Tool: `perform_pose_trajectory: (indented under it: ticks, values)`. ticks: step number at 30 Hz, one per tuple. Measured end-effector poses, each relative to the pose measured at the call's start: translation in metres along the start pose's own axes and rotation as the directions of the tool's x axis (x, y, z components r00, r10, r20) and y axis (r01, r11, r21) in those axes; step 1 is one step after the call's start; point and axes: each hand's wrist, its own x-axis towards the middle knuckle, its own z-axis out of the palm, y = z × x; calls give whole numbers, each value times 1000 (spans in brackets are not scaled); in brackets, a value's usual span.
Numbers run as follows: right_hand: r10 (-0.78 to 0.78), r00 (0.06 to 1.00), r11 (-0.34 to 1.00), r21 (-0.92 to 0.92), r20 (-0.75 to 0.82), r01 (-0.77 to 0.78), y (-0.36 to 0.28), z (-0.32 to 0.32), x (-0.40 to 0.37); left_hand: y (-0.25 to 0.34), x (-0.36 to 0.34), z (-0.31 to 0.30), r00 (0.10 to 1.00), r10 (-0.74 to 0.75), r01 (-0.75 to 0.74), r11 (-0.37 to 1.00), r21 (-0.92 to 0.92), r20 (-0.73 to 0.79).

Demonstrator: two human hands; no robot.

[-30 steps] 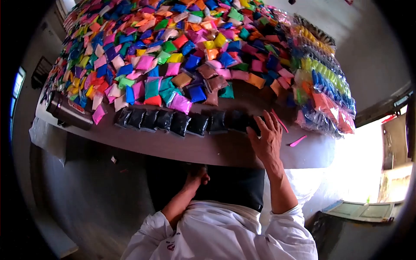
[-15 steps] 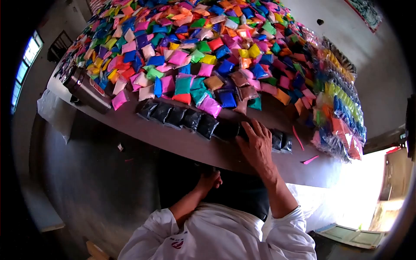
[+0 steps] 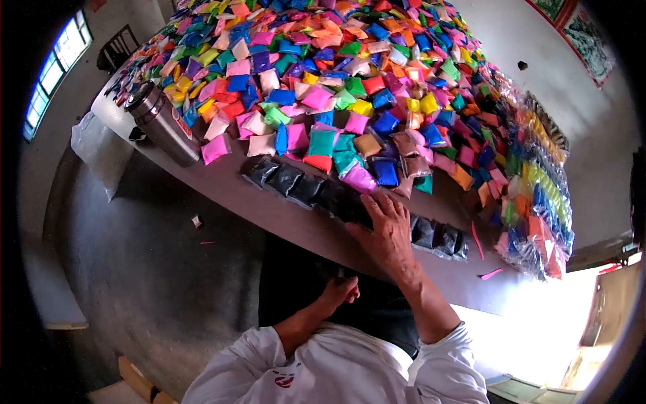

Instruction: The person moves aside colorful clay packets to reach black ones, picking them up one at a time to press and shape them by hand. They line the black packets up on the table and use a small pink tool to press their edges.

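Observation:
A row of black packets lies along the near edge of the brown table. My right hand rests palm down over the row, its fingers stretched out and hiding the packets under it. To the right of that hand, more black packets show. Below the table edge, my left hand is held low by my lap with its fingers curled. Whatever is in it, if anything, blends into the dark clothing.
Colourful packets heap across the table. A steel flask stands at the left edge, near a hanging clear plastic bag. Bundled clear-wrapped packets lie on the right. Pink strips lie near the front right.
My right hand has slid left along the black row, uncovering more packets to its right. The camera view has shifted, and my left hand stays curled by my lap.

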Motion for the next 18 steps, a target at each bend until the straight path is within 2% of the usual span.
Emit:
perform_pose_trajectory:
  ticks: [2,8,11,14,16,18]
  values:
    - [16,1000,999,-42,26,-15,-1,12,0,5,-5,2,1000,15,-15,1000,-5,-15]
    - [26,999,1000,10,32,-27,-1,18,2,-4,5,0,999,-36,35,998,-53,-27]
    - [-28,999,999,-41,-39,27,-8,20,11,-11,10,-1,999,-46,46,998,-35,-5]
    - [-107,990,993,35,-88,110,-22,27,29,-7,7,1,1000,-11,10,999,-48,-25]
    - [-177,979,970,148,-102,191,-35,34,42,-10,11,-2,1000,-14,14,999,-36,-2]
    - [-201,975,966,147,-99,214,-41,45,50,-12,12,-3,1000,-17,17,1000,-26,21]
